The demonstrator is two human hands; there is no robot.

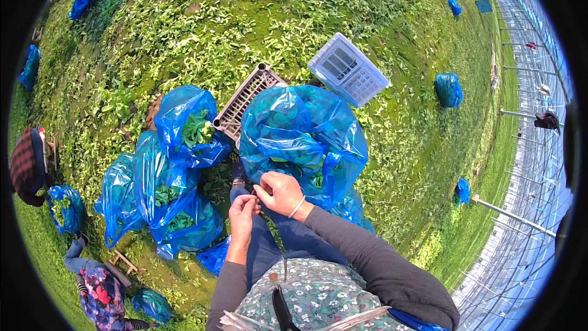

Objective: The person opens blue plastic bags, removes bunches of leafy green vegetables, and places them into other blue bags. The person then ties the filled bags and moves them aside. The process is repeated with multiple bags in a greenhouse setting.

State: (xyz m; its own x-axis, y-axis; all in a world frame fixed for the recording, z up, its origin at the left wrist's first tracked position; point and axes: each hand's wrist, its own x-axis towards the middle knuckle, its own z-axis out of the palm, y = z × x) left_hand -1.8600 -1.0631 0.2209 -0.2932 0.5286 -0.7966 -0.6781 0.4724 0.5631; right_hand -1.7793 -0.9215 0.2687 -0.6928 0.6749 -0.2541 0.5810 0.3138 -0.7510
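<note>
My left hand (243, 211) and my right hand (279, 193) meet in front of my legs with bent fingers and fingertips close together. Something small and dark may be between them, too small to make out. A white band circles my right wrist. Just beyond my right hand stands a large, full blue plastic bag (298, 124) with green leaves showing through it. It hides part of a brown slatted plastic crate (250, 96). Behind the bag is a digital scale's display and keypad unit (347, 70).
Several blue bags of leafy greens (165, 184) crowd the ground at my left. Low green plants (275, 9) cover the field. Two people (27, 165) work at the far left, near a small wooden stool (123, 261). Greenhouse framing (519, 193) runs along the right.
</note>
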